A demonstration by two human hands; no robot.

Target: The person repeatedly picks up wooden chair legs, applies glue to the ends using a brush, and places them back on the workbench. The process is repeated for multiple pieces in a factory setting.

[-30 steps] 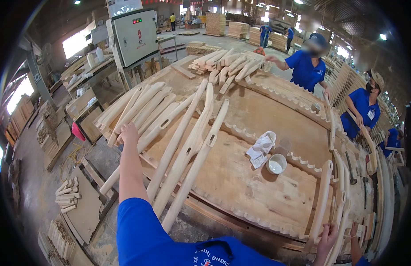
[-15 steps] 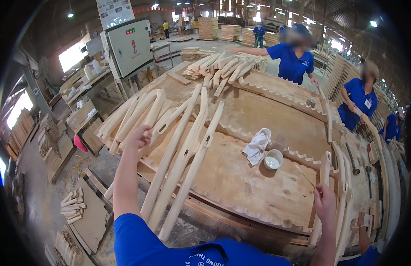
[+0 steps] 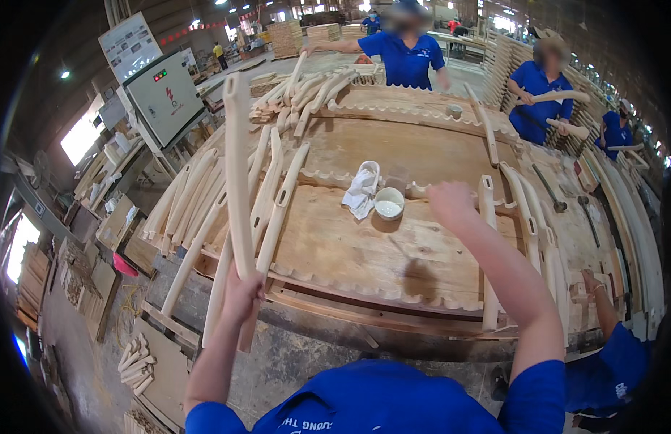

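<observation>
My left hand (image 3: 243, 295) is closed around a long pale wooden chair leg-like piece (image 3: 238, 166), raised nearly upright, with a slot in its top end. Over the bench, my right hand (image 3: 451, 204) is closed on a thin stick (image 3: 418, 200) pointing left toward a white cup (image 3: 388, 205). The cup holds whitish liquid. A white cloth (image 3: 360, 192) hangs out of a small container beside it. Just right of the raised piece lie similar slotted wooden pieces (image 3: 280, 206), leaning over the bench's near edge.
Scalloped wooden rails (image 3: 415, 97) cross the bench (image 3: 350, 148). More curved pieces (image 3: 187, 206) lie left, others (image 3: 520, 195) right. Hammers (image 3: 552, 189) lie at the right. Co-workers (image 3: 404, 54) in blue handle wood across the bench; another person's arm (image 3: 601, 293) reaches in at right.
My left hand has taken hold of a wooden piece and raised it upright. My right hand has moved left and forward with the stick, toward the cup. The view has shifted right.
</observation>
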